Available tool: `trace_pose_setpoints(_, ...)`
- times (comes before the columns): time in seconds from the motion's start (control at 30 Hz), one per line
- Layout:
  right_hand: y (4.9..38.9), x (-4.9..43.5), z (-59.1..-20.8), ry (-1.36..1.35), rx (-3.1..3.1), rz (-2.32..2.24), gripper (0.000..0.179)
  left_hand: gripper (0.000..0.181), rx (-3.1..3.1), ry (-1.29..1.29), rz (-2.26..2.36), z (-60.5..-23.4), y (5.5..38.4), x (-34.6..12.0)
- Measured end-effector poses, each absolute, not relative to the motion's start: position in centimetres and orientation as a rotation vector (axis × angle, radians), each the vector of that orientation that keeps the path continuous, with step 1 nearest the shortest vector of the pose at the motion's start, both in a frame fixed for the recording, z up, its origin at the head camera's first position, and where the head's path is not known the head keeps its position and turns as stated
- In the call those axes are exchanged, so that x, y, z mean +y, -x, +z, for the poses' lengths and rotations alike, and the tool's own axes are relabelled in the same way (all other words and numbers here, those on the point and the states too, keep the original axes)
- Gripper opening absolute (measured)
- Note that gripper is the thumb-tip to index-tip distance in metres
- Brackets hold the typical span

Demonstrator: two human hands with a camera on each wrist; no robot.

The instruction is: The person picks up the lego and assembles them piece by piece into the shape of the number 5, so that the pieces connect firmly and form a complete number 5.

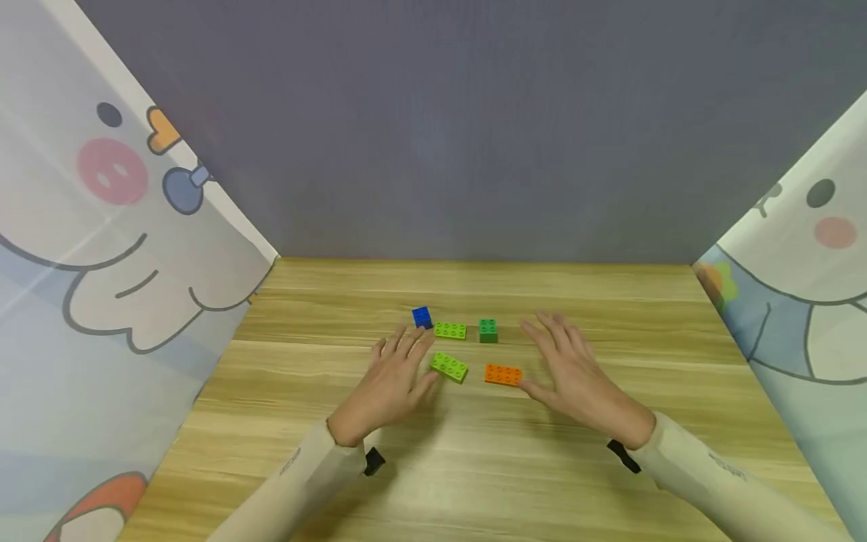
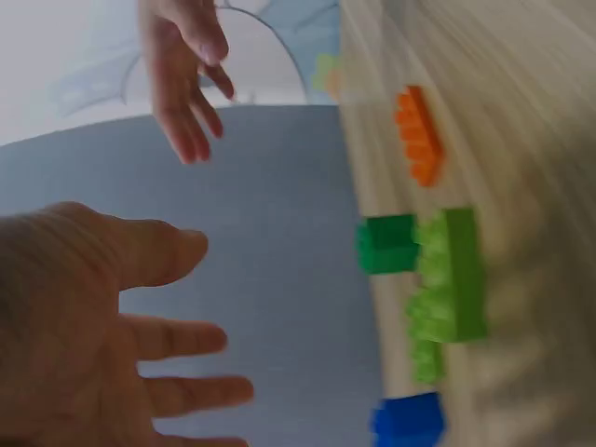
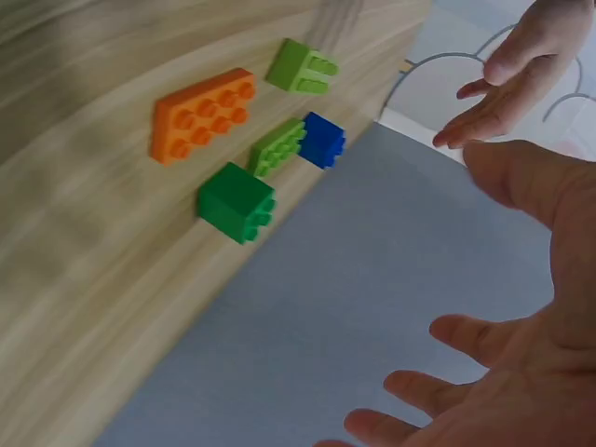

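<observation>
Both hands hover over the table with fingers spread, holding nothing. My left hand (image 1: 387,388) is left of the nearer light green brick (image 1: 449,366), its thumb close to that brick. My right hand (image 1: 576,376) is beside the orange brick (image 1: 503,374), thumb near its right end. Farther back, a blue brick (image 1: 421,317), a second light green brick (image 1: 450,330) and a dark green brick (image 1: 488,330) lie in a loose row. In the right wrist view, the dark green brick (image 3: 235,200) looks taller than the flat orange brick (image 3: 203,114).
The bricks lie on a wood-grain table (image 1: 474,474). A grey panel (image 1: 433,150) rises along its back edge. Side walls with cartoon prints stand at the left (image 1: 101,248) and right (image 1: 813,256). Black straps (image 1: 374,461) show at the wrists.
</observation>
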State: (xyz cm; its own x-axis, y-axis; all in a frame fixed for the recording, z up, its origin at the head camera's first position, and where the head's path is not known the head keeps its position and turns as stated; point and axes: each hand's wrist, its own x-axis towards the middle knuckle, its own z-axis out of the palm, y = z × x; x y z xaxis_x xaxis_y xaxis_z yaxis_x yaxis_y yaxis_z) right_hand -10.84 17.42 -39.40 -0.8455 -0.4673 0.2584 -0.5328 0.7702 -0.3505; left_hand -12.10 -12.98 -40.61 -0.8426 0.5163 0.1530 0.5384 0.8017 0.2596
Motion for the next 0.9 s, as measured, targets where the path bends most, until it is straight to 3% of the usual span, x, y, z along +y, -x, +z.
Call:
trace_pose_setpoints(0.47,12.9,16.8,-42.8,-0.767,-2.858,0.790,0.067,0.050,-2.929,0.893,-0.534,-45.9,17.0,-13.3)
trace_pose_setpoints(0.9,14.1,16.2,-45.4,-0.781,-3.049,0.791,0.049,0.043,-3.032,0.846,-0.565,-48.2,17.7,-12.5)
